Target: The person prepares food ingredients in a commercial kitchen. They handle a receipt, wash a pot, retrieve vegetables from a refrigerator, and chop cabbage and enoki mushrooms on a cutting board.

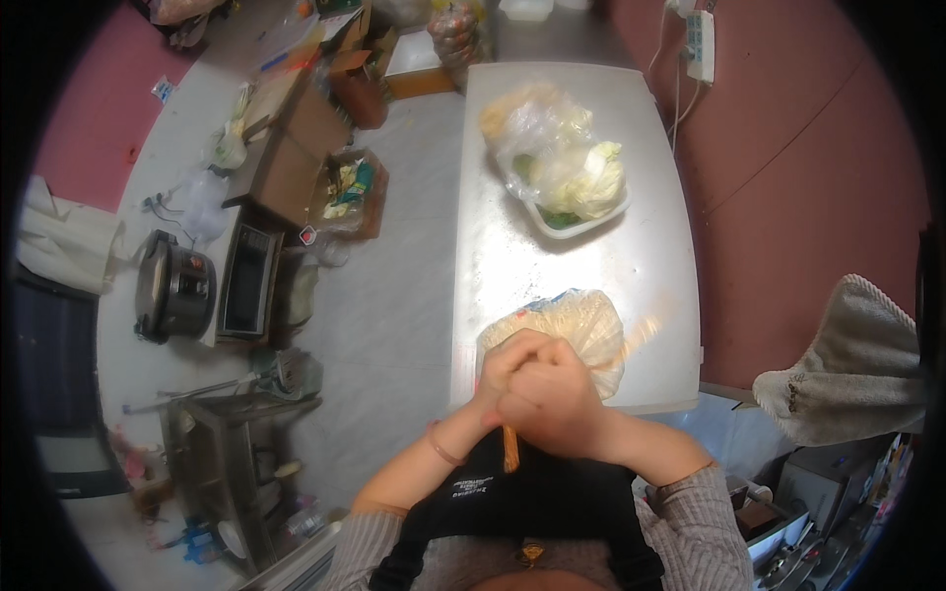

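Note:
My left hand and my right hand are pressed together with curled fingers, close in front of my black apron. A thin orange-tan strip pokes out below them; what it is made of is unclear, and its part within the hands is hidden. Beneath and beyond the hands, a clear plastic bag of pale beige contents lies on the white table. A blurred tan streak shows at the bag's right side. Farther back, a white plastic tub holds leafy cabbage and clear plastic bags.
A red wall with a power strip borders the table's right side; a grey towel hangs there. Across the grey floor stand a cardboard box, a microwave oven, a rice cooker and a metal rack.

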Demonstrator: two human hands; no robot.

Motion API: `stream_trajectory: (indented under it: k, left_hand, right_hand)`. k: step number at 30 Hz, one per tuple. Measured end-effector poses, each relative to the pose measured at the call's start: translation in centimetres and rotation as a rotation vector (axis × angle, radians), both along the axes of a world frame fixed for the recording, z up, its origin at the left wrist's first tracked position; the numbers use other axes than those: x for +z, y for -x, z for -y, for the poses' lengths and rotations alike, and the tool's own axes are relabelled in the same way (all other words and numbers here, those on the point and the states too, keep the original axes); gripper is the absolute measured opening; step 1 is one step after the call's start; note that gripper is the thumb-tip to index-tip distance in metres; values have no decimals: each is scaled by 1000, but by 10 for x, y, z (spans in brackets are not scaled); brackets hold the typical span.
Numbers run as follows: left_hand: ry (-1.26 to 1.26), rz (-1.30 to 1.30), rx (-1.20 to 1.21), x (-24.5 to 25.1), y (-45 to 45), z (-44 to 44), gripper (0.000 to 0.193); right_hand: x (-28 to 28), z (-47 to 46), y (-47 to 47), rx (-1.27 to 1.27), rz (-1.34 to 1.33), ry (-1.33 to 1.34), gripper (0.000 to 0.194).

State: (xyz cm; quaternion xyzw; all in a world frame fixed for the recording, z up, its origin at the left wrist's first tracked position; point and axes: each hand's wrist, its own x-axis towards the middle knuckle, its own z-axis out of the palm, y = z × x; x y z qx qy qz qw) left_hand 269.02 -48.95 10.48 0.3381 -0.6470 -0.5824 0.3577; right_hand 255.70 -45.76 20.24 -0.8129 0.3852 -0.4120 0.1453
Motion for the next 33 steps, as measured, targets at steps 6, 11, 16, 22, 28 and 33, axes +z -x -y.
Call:
stream_trajectory:
  k: [6,11,16,22,28,33]
  left_hand:
    - [588,33,-45,-8,1,6,23]
    - [251,-36,-61,-19,1,0,21]
    - [369,27,-176,-7,11,3,17]
    - [568,96,-129,41,15,14,13]
    - [595,245,-143,66,10,19,16]
    - [472,220,-38,21,6,25,22]
  right_hand:
    - [-28,-20,25,-30,279,-60,19]
    - [-25,-26,42,-141,1051,-145,39]
    - [12,-21,53,40,548,-4,47]
    - [16,23,51,-62,871,-444,38]
    - [49,23,18,89,1034,-140,51]
    - [86,35,31,371,1364,17,46]
